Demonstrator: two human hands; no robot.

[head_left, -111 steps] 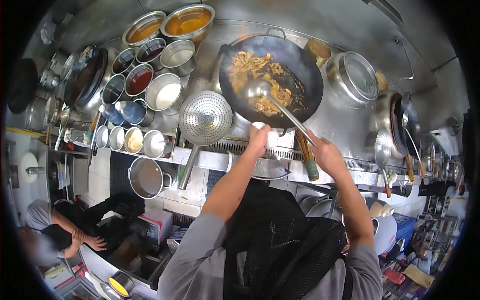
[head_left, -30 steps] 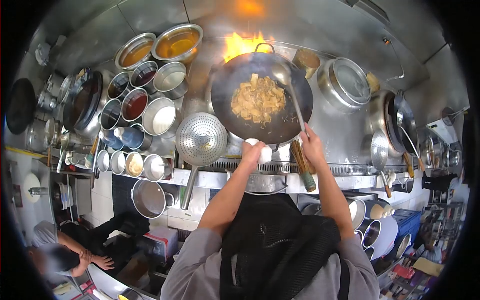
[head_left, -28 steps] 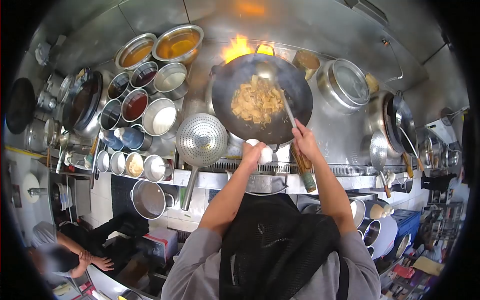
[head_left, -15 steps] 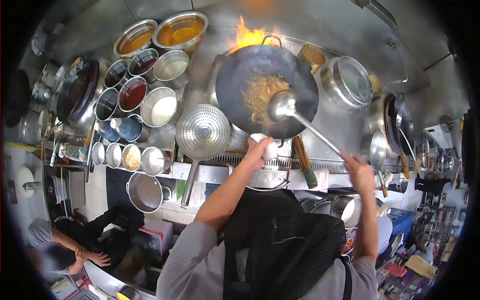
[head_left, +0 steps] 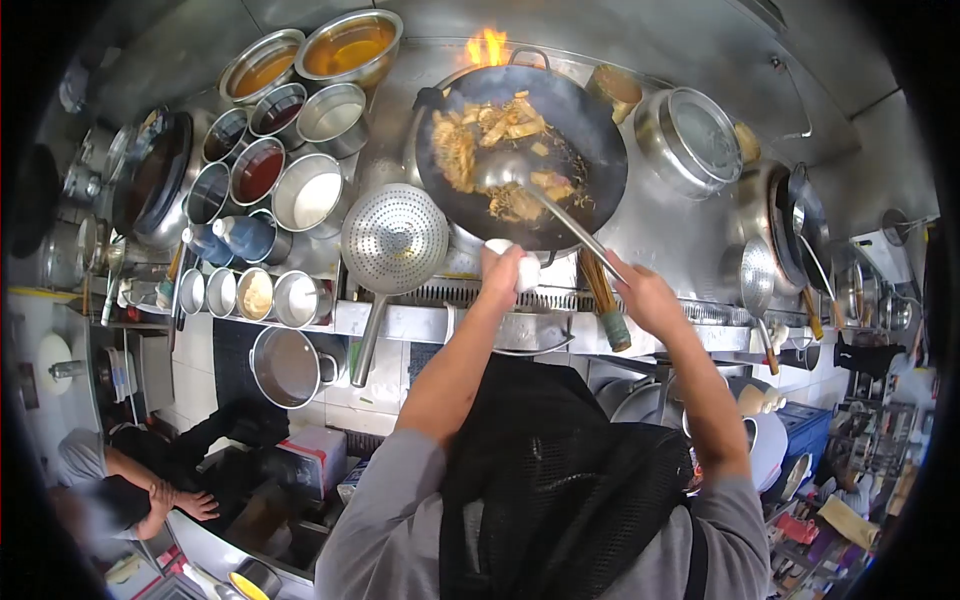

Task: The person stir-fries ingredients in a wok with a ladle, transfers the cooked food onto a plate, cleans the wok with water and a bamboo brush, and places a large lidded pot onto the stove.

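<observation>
Grey short sleeves (head_left: 388,490) flank black mesh-textured fabric (head_left: 600,500) and a black strap (head_left: 698,562).

The wok (head_left: 600,170) is matt metal, the ladle (head_left: 546,204) smooth, shiny metal. The cloth (head_left: 527,272) looks soft and matt. The strainer (head_left: 395,238) on the left is glossy, perforated metal; the brush (head_left: 603,302), rough-bristled; the table (head_left: 690,250), glossy metal.

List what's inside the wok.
Inside the wok: browned food pieces and the bowl of the ladle, handle in the right hand. Food directly under the bowl is covered.
</observation>
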